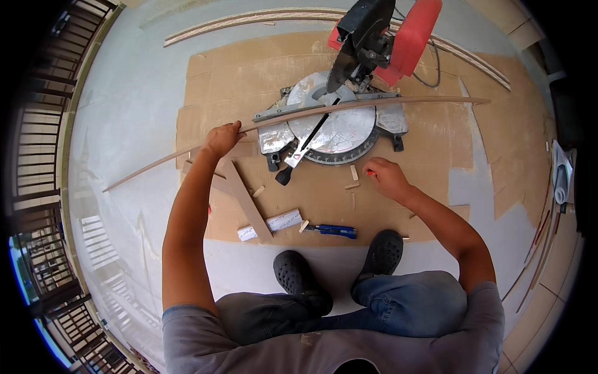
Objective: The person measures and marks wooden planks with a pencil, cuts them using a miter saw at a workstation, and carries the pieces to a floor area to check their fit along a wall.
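"Steadying that long wooden strip looks awkward; where does it lie?"

"Across the miter saw, beside the fence, both ends overhanging. The left hand has its fingers grasping it, just left of the saw."

"And the risk?"

"With that lone grip, I'd expect it to twist or creep if a free end were knocked, spoiling its alignment. The blade is raised, but were it lowered, a drifting strip could bind or kick."

"What about the right hand?"

"Its fingers pinch a small red thing, too covered to identify, near some offcuts."

"Anything else unclear?"

"The saw's top is cut off by the upper edge. I can't tell whether the strip touches the fence, or whether the saw has power."
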Motion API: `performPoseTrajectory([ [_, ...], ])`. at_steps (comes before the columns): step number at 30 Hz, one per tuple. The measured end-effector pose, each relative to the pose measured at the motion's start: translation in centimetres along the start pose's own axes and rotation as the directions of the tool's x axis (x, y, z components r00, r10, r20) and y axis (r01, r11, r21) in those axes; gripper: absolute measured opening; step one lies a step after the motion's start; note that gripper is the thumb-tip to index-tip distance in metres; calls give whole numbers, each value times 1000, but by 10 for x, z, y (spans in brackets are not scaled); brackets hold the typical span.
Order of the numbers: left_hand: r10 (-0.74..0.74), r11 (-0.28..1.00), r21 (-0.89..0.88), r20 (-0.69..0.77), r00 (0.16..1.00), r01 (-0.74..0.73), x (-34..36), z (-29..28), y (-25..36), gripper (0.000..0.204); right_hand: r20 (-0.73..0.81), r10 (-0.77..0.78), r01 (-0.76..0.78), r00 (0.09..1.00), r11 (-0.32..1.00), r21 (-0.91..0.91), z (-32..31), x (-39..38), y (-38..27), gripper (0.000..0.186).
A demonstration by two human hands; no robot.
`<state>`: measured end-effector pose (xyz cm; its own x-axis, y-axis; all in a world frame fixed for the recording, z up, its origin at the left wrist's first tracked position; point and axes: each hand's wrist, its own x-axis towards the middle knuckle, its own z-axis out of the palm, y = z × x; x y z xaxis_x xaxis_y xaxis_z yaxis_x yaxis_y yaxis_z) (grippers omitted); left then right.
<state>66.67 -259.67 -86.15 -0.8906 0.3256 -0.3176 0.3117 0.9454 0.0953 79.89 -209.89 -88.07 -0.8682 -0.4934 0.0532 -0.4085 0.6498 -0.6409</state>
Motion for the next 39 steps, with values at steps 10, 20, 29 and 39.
performPoseTrajectory([
  [10,362,930,149,-510,780,-335,13,6,83,71,322,328,-432,888,359,827,151,48,-82,31],
  [20,369,924,106,-496,786,-367,28,21,96,67,390,497,-471,776,45,881,197,97,-137,27],
  [29,331,943,109,-439,835,-316,33,15,98,70,412,319,-468,854,123,875,189,89,-107,29],
  [39,372,928,172,-398,839,-330,33,12,105,78,552,230,-598,801,337,727,108,4,-26,34],
])
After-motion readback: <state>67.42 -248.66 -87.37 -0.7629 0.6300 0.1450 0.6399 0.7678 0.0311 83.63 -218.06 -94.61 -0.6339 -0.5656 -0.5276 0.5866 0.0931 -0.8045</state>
